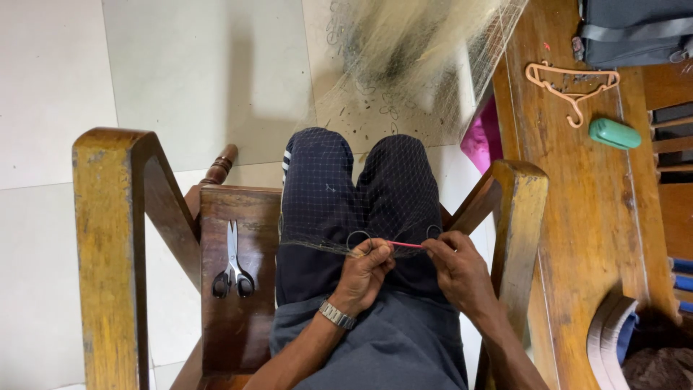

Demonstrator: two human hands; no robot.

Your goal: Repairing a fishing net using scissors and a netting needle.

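Seated view, looking down at the lap. All positions are referenced to the wooden chair (234, 303).

Net (339, 195): fine dark mesh draped over both knees in front of the chair seat. It runs forward off the lap to a pale bunched mass (411, 43) on the tiled floor (180, 79) ahead. A gathered edge lies across the thighs at hand level. Judged very light, limp and with no stiffness of its own; the threads are thin and would snag or tear easily. Best taken at the bunched edge cord, not the open mesh.

Wooden table (577, 217): right of the chair's right armrest. On it are a pale clothes hanger (574, 90), a green case (614, 133) and a dark bag (635, 29) at the far end.

Left hand (364, 271): over the lap, fingers curled closed, pinching the gathered net edge. Wristwatch (337, 315) on that wrist.

Right hand (458, 269): beside it, fingers closed on the end of a thin pink tool (406, 245) that spans between the two hands.

Scissors (232, 263): closed, lying on the seat left of the lap, untouched.
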